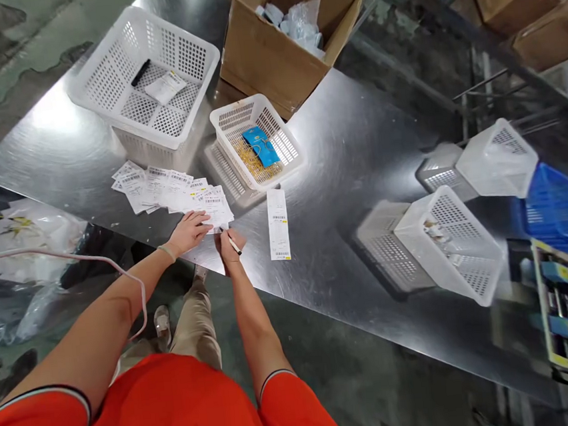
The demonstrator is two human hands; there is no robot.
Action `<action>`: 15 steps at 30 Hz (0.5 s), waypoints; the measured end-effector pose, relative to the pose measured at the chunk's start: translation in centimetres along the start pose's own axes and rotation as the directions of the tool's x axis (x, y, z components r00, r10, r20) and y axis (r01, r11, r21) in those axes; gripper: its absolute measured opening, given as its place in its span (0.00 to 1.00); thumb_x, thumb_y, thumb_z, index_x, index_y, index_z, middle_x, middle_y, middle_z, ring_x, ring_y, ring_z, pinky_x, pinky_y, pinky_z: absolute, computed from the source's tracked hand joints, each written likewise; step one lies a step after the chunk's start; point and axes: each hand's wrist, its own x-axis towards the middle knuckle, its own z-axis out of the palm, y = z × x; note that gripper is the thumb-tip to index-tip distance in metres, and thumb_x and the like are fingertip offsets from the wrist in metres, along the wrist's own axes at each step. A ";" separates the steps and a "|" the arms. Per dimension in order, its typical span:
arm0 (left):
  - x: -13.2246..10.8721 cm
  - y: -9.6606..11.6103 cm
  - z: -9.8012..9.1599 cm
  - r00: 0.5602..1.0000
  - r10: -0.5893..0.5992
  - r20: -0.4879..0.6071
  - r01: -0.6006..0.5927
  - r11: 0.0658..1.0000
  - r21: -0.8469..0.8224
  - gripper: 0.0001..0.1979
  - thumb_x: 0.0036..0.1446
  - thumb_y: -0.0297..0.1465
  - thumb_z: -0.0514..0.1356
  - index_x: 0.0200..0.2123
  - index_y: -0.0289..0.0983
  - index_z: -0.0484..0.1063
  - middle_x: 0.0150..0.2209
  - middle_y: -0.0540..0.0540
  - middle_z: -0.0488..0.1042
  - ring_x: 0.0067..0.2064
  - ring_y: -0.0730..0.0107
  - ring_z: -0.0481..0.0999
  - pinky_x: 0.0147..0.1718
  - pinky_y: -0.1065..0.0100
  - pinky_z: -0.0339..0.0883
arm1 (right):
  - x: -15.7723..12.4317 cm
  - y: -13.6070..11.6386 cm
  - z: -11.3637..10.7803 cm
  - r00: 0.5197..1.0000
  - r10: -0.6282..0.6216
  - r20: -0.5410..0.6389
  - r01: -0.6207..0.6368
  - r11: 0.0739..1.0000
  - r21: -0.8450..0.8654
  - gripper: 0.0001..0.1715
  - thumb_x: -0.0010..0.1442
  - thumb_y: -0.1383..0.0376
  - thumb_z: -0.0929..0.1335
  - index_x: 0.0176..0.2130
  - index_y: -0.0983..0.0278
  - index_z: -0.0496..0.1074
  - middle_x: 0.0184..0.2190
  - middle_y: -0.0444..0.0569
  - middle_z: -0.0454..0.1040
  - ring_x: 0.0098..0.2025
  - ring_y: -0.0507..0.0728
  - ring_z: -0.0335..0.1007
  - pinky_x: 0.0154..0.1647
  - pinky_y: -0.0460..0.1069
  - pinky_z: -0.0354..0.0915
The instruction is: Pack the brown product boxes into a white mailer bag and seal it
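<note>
While the left hand [190,232] lies fingers-together on barcode slips [171,193], the right hand's [227,246] fingers clamp a pen [234,244].

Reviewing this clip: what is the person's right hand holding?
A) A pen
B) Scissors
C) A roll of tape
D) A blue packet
A. The right hand pinches a slim pen in its fingers, just beside the paper slips, on which the left hand rests flat.

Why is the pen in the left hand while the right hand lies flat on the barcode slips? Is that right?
No, the hands are swapped. The head view shows the pen in the right hand, while the left hand lies flat on the barcode slips.
</note>
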 end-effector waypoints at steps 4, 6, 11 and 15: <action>0.1 0.1 -0.1 1.000 0.007 0.005 -0.007 1.000 -0.005 0.19 0.77 0.29 0.58 0.54 0.44 0.90 0.67 0.37 0.83 0.75 0.45 0.75 0.77 0.33 0.66 | 0.2 -0.1 -0.2 1.000 -0.010 0.000 0.010 1.000 -0.006 0.28 0.70 0.63 0.65 0.21 0.54 0.50 0.20 0.42 0.59 0.27 0.55 0.59 0.36 0.50 0.68; 0.1 0.1 -0.1 1.000 0.013 0.007 -0.013 1.000 -0.002 0.19 0.77 0.28 0.57 0.54 0.44 0.90 0.67 0.35 0.83 0.75 0.44 0.75 0.77 0.33 0.66 | 0.2 -0.1 -0.1 1.000 -0.012 0.010 0.012 1.000 -0.008 0.29 0.70 0.62 0.65 0.21 0.54 0.50 0.20 0.41 0.58 0.27 0.55 0.59 0.35 0.50 0.67; -0.1 0.2 -0.3 1.000 0.003 -0.005 -0.003 1.000 0.015 0.18 0.76 0.28 0.59 0.53 0.44 0.90 0.66 0.36 0.83 0.75 0.43 0.75 0.75 0.32 0.67 | -0.3 -0.1 -0.3 0.991 0.049 -0.127 -0.041 0.997 0.070 0.31 0.74 0.51 0.64 0.22 0.53 0.52 0.19 0.42 0.59 0.27 0.56 0.58 0.32 0.50 0.66; -0.4 1.2 -0.6 0.999 0.007 -0.040 -0.004 0.997 0.078 0.14 0.75 0.32 0.60 0.52 0.42 0.87 0.68 0.33 0.81 0.77 0.39 0.71 0.74 0.32 0.67 | 0.1 0.0 -1.7 0.976 0.055 -0.211 -0.034 0.994 0.101 0.26 0.76 0.47 0.60 0.32 0.57 0.69 0.29 0.49 0.73 0.36 0.60 0.71 0.41 0.54 0.72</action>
